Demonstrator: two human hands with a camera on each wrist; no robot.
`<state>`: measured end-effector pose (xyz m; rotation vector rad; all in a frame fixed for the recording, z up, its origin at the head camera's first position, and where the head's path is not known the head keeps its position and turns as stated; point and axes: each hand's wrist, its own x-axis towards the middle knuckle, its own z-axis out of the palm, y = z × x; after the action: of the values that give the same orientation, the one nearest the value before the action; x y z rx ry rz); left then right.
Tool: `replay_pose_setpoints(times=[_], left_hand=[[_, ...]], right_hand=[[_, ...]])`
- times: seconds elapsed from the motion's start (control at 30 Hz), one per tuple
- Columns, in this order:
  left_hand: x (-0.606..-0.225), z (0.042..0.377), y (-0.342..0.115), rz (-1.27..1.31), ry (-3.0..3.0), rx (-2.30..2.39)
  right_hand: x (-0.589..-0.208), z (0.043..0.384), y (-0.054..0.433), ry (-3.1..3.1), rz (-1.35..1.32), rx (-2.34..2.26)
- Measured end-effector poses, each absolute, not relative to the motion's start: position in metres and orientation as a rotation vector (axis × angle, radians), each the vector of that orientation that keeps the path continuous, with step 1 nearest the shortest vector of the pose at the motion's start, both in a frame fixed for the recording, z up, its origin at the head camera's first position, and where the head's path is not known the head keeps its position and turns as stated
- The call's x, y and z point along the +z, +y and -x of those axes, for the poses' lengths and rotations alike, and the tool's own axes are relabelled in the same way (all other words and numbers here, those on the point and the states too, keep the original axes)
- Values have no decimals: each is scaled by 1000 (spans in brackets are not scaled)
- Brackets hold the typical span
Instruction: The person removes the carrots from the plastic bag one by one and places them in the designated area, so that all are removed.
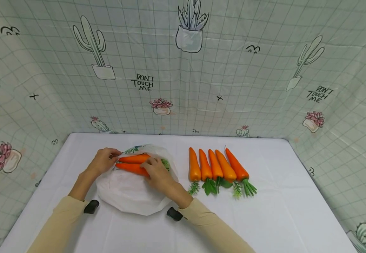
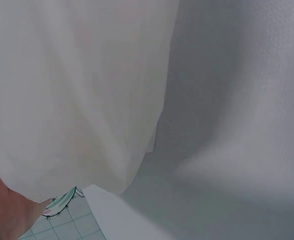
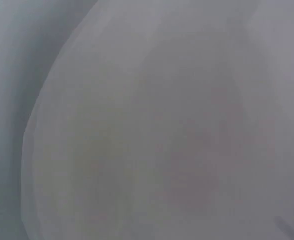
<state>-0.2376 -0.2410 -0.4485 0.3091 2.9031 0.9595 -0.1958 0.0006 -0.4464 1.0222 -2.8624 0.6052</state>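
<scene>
A white bag (image 1: 129, 196) with a printed green pattern lies mouth up on the left half of the table. Two orange carrots, an upper carrot (image 1: 135, 158) and a lower carrot (image 1: 130, 168), lie side by side in its mouth, tips to the left; some green leaves show at the right. With its fingertips, my left hand (image 1: 102, 161) pinches the bag's rim beside the tips. My right hand (image 1: 159, 174) reaches into the mouth and holds the lower carrot with curled fingers, partly covering both carrots. The left wrist view shows the bag's side (image 2: 81, 100); the right wrist view shows blurred bag material (image 3: 152, 125).
Right of the bag, several carrots (image 1: 214, 165) lie in a row on the white table (image 1: 280, 207), leafy ends toward me. Behind and at both sides stands a grid-patterned cloth (image 1: 201, 77) with plant drawings. A black wrist device (image 1: 174, 214) sits under the right forearm.
</scene>
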Motion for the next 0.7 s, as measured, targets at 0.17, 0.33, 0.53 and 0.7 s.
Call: replay_pose_setpoints(times=[0.17,0.33,0.53,0.7], left_hand=[[-448,237,-239,-287,2917,968],[-448,236,-237,-285,2957,983],[-448,235,-236,-239,3024,975],[-449,235,-236,-154,3080,941]], right_hand=[[-449,196,-1,-2816,-1023,503],[-454,197,-1,-2734,-1043,428],[-451,195,-6,-2746,-1010,389],[-454,195,-7,-2727,-996,307]])
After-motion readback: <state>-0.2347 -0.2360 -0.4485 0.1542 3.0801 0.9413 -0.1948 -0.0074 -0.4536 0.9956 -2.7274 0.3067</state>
